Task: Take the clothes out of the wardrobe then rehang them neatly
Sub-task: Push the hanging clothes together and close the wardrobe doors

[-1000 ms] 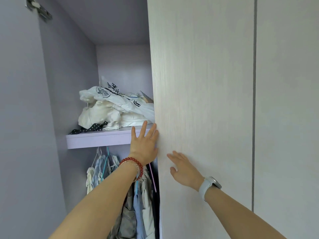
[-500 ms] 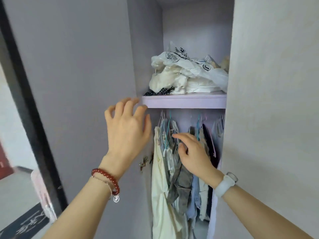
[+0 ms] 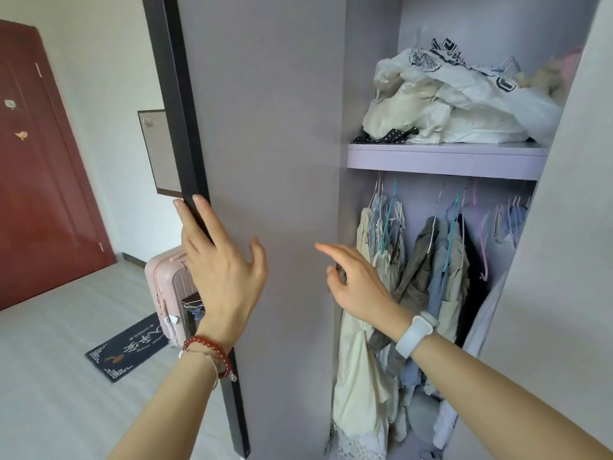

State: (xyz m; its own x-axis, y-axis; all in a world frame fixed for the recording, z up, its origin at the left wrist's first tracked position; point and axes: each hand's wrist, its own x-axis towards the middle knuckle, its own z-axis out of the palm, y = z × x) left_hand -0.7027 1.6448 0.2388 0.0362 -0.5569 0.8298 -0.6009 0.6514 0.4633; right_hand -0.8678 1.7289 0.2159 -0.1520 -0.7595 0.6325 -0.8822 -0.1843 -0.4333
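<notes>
Now your left hand (image 3: 222, 273) lies flat against the wardrobe door (image 3: 265, 161), fingers straight and spread, with the fingertips lapping over its dark outer edge. That reads as a push or a steadying touch rather than a grip: the palm on the panel keeps the door swung wide so it does not drift across the opening while you work inside. It holds nothing.

Your right hand (image 3: 358, 287) hangs in the air just in front of the rail, fingers loose and mostly straight, forefinger pointing left toward the door's hinge side. It has hold of nothing either; whether it brushes the nearest garment I cannot tell, since the hand hides that spot.

The clothes (image 3: 414, 277) are all in the wardrobe, under the shelf (image 3: 444, 159). They hang bunched from thin hangers (image 3: 451, 207), crowded and overlapping, a long cream piece at the left edge, grey and pale blue ones in the middle, something dark toward the right. The crowding is likely why they need rehanging: the fabrics twist round one another and several sag off their hangers.

On the shelf's top a heap of white bags (image 3: 457, 101) and cloth sits toward the back, with a dotted dark strip at the front left corner.

Nothing has come out yet, so judge the task as barely begun. The right hand is well placed to take the leftmost hanger by its hook first.
</notes>
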